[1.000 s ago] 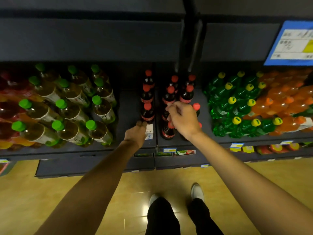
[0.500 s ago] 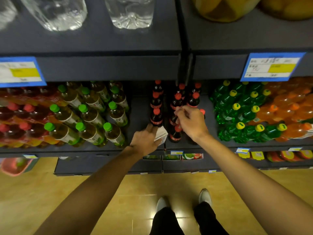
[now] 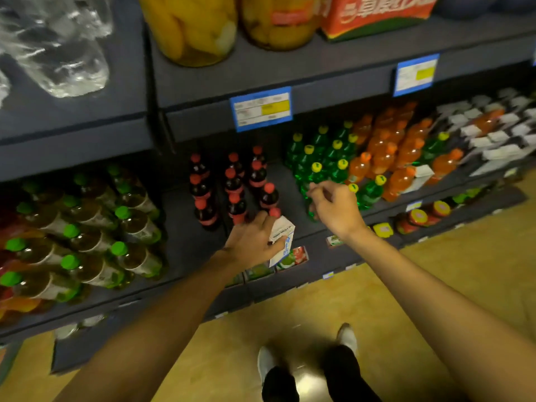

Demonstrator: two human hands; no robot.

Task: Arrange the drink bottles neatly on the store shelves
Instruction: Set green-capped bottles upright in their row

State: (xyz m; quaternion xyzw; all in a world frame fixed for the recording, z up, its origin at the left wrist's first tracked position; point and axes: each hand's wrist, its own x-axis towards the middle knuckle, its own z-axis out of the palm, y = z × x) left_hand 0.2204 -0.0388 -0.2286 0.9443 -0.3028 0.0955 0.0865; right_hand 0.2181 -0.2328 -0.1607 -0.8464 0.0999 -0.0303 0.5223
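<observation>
Dark cola bottles (image 3: 233,185) with red caps stand in loose rows at the middle of the dark shelf (image 3: 185,250). My left hand (image 3: 251,242) is at the shelf's front edge and grips a small white carton (image 3: 282,231) with blue print, just in front of the nearest cola bottles. My right hand (image 3: 333,208) hovers in front of the green bottles (image 3: 319,166) with yellow caps. Its fingers are curled and I see nothing in them.
Tea bottles (image 3: 87,227) with green caps fill the shelf's left side, orange bottles (image 3: 385,158) and white cartons (image 3: 493,134) the right. Large jars (image 3: 191,27) and a red box stand on the shelf above. A lower shelf holds small packs. My feet are on the yellow floor.
My right hand let go of the cola bottle and moved right, in front of the green bottles. My left hand picked the white carton up off the shelf. My view swung up and right.
</observation>
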